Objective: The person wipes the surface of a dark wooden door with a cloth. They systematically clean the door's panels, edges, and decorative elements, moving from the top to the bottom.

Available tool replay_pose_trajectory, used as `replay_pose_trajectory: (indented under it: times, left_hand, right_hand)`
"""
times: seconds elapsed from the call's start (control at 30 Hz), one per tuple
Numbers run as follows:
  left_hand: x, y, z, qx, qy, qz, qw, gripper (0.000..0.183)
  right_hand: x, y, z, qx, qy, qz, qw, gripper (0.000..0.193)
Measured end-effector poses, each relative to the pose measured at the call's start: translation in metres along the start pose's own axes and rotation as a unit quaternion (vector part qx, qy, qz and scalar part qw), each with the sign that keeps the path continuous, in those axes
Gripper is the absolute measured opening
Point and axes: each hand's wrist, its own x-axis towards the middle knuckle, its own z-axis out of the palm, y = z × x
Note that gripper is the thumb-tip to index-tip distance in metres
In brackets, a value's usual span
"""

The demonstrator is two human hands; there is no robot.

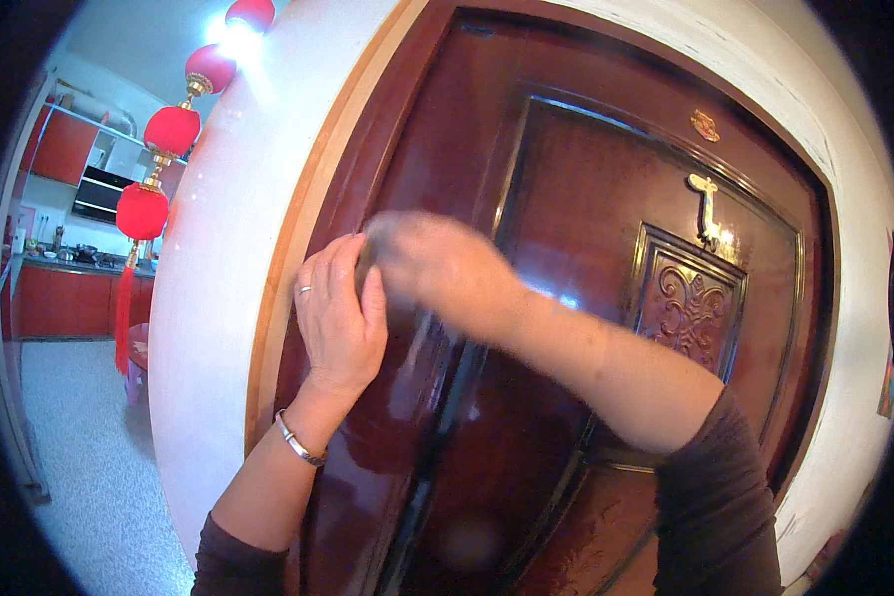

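Red kitchen cabinets far off left, dark-red door near centre, and work under way at its left side, completion not visible! Left hand there, fingers together, thumb apart; right hand a blur alongside, both grips impossible to tell.

Door: dark reddish brown, with scrollwork panel edged in gold. Door ornament: gold. Trim: tan. Wall: white. Lanterns: red, gold fittings. Tassel: red. Cabinets: red. Floor: speckled, pale blue. Sleeves: dark brown. Bracelet: silver.
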Motion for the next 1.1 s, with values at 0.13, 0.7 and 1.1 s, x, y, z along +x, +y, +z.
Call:
replay_pose_trajectory:
  times: [0.13, 0.7, 1.1]
  left_hand:
    - [0.016, -0.001, 0.005, 0.046, -0.011, 0.008, 0.999, 0.040]
    - [0.009, -0.012, 0.001, 0.022, 0.001, 0.014, 1.000, 0.060]
    - [0.006, 0.000, 0.006, 0.118, -0.067, 0.026, 0.990, 0.061]
  right_hand:
    - [0.039, 0.095, -0.017, -0.197, 0.023, 0.111, 0.974, 0.023]
    - [0.011, -0.012, 0.005, -0.019, 0.000, 0.047, 0.999, 0.023]
    - [0.010, 0.099, -0.066, -0.250, -0.008, 0.185, 0.950, 0.030]
